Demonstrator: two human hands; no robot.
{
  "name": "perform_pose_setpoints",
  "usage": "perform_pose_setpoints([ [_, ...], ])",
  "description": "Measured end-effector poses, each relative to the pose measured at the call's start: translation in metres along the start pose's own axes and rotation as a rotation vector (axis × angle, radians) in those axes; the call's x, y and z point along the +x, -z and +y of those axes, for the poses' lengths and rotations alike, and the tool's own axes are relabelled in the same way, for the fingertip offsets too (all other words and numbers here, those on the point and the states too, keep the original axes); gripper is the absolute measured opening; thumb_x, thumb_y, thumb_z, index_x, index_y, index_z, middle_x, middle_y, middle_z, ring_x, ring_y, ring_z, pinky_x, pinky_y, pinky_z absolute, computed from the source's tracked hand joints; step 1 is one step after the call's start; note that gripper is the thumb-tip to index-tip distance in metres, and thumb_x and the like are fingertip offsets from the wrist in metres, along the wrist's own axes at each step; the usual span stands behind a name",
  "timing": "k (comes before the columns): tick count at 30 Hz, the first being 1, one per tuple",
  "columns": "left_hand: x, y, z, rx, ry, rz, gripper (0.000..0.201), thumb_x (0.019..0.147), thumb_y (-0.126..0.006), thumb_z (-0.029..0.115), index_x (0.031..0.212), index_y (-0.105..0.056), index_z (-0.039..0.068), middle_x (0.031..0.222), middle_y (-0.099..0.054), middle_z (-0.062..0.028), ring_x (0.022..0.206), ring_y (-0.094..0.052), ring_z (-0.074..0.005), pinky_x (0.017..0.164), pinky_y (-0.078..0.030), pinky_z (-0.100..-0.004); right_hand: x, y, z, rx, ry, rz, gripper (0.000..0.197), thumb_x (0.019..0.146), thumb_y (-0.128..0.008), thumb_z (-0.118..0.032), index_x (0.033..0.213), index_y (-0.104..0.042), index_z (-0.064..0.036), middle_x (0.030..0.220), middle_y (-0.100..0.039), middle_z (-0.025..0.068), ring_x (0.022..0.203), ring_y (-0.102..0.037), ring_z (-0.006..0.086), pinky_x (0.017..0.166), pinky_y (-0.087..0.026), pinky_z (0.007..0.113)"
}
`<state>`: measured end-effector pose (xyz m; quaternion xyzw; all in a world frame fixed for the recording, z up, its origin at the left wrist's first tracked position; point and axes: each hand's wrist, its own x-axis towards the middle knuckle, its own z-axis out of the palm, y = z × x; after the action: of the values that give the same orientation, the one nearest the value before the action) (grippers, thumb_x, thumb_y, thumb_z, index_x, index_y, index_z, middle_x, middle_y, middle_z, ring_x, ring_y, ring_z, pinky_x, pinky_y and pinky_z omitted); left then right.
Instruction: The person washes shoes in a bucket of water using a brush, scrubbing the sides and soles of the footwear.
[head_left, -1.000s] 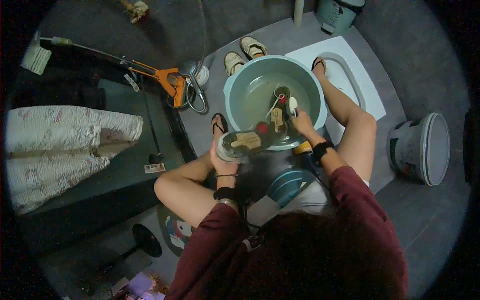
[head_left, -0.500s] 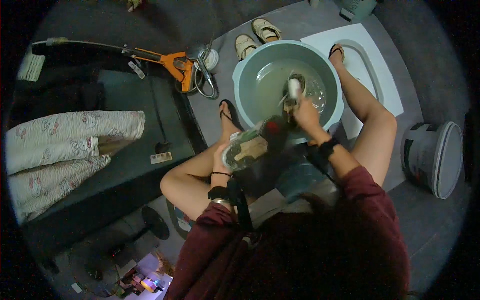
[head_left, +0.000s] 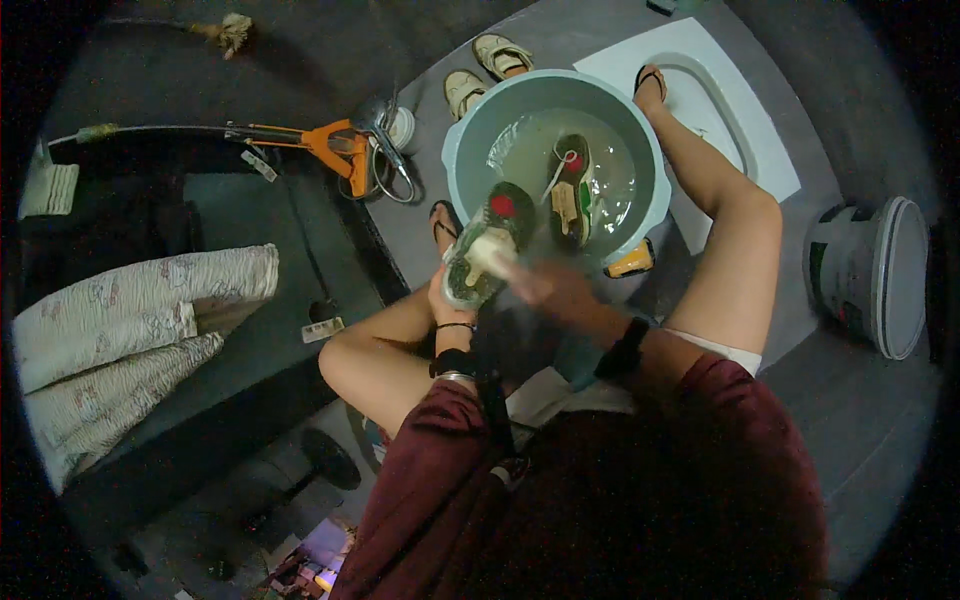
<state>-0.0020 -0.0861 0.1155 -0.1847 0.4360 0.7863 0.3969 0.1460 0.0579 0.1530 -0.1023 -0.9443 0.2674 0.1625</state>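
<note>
A wet shoe (head_left: 502,207) is tilted sole up over the near left rim of a pale green basin (head_left: 452,165). Its dark sole has a red patch and a tan middle. My left hand (head_left: 440,298) grips it by the heel end. Against the sole, my right hand (head_left: 545,287), smeared by motion, presses a pale scrubbing brush (head_left: 490,252). A second shoe (head_left: 571,200) lies sole up in the cloudy water, a white lace across it.
White-and-beige shoes (head_left: 500,57) stand beyond the basin. A white squat toilet (head_left: 780,150) is at the right, with a lidded bucket (head_left: 865,275) nearer. A shower head (head_left: 380,125), an orange mop head (head_left: 340,150) and a patterned cloth (head_left: 150,300) are leftward. A yellow object (head_left: 630,262) touches the basin's side.
My right hand with the brush has moved left and nearer, from above the basin onto the held shoe's sole. That shoe now points more away from me. The view has shifted slightly.
</note>
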Motion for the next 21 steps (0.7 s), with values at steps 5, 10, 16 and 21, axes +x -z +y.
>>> perform_pose_setpoints([
  [5, 0.002, 0.008, -0.002, 0.042, 0.051, 0.027, 0.041, 0.086, -0.035, 0.029, 0.113, -0.049, 0.003, 0.113, -0.054, -0.0123, 0.101, -0.051, -0.0292, 0.087, -0.041, -0.0421, 0.014, -0.028, 0.041, 0.168, 0.044, -0.014, 0.047, 0.080, -0.050, -0.019, 0.126, -0.039, -0.0166, 0.062, -0.052, 0.0112, 0.047, -0.053, 0.0247, 0.039, -0.044, 0.036],
  [10, -0.004, 0.003, -0.009, 0.104, -0.037, 0.126, 0.036, 0.087, -0.032, 0.026, 0.110, -0.051, 0.006, 0.105, -0.056, -0.0110, 0.097, -0.053, -0.0271, 0.079, -0.045, -0.0433, 0.005, -0.001, 0.000, 0.048, 0.028, -0.048, 0.042, 0.081, -0.049, -0.021, 0.123, -0.043, -0.0195, 0.059, -0.050, 0.0105, 0.042, -0.052, 0.0212, 0.038, -0.043, 0.036],
  [16, -0.004, -0.001, -0.009, 0.057, -0.009, 0.132, 0.040, 0.087, -0.031, 0.023, 0.112, -0.048, -0.003, 0.111, -0.053, -0.0166, 0.097, -0.054, -0.0289, 0.081, -0.045, -0.0392, 0.019, -0.007, 0.034, 0.064, -0.041, 0.032, 0.039, 0.082, -0.049, -0.025, 0.120, -0.046, -0.0212, 0.063, -0.053, 0.0130, 0.046, -0.055, 0.0256, 0.041, -0.045, 0.037],
  [21, -0.008, 0.004, -0.010, 0.115, -0.058, 0.218, 0.040, 0.086, -0.033, 0.026, 0.111, -0.049, -0.002, 0.112, -0.054, -0.0142, 0.097, -0.054, -0.0288, 0.080, -0.045, -0.0395, 0.002, 0.002, -0.012, 0.155, 0.058, -0.057, 0.039, 0.082, -0.049, -0.025, 0.121, -0.047, -0.0264, 0.065, -0.052, 0.0161, 0.052, -0.057, 0.0301, 0.046, -0.046, 0.039],
])
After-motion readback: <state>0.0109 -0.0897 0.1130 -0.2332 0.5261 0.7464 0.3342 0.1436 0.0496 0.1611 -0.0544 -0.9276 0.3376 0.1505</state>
